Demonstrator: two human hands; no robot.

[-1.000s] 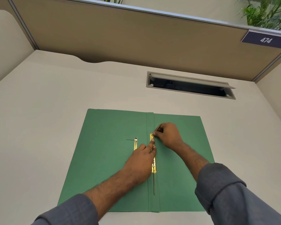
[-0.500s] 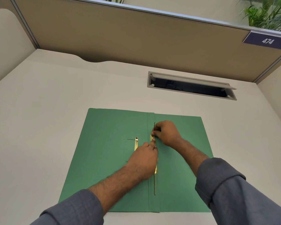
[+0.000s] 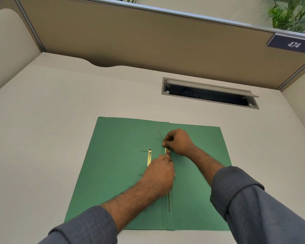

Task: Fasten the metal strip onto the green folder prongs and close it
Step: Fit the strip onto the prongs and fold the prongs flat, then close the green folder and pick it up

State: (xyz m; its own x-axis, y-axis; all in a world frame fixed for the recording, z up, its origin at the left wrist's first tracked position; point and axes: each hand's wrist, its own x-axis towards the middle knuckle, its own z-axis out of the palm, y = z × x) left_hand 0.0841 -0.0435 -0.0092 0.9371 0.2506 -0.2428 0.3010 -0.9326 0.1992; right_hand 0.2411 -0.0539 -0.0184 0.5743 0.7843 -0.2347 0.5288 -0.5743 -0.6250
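Observation:
The green folder (image 3: pixel 116 173) lies open and flat on the desk. A brass metal strip (image 3: pixel 166 149) sits along the spine fold, mostly hidden under my hands. My left hand (image 3: pixel 159 176) presses the strip down with its index fingertip. My right hand (image 3: pixel 179 142) pinches the upper prong (image 3: pixel 160 135), a thin metal strip that sticks up and leans to the left. The lower prong (image 3: pixel 169 202) lies flat along the spine toward me. A second brass strip (image 3: pixel 149 157) lies on the left flap beside my left hand.
An open grey cable hatch (image 3: pixel 209 93) is set into the desk behind the folder. Tan partition walls (image 3: pixel 148 41) close off the back and sides. A number plate (image 3: pixel 291 44) reading 474 hangs at the upper right.
The upper prong in my right hand has swung from leaning right, through upright, to leaning left. My left hand stays pressed on the strip.

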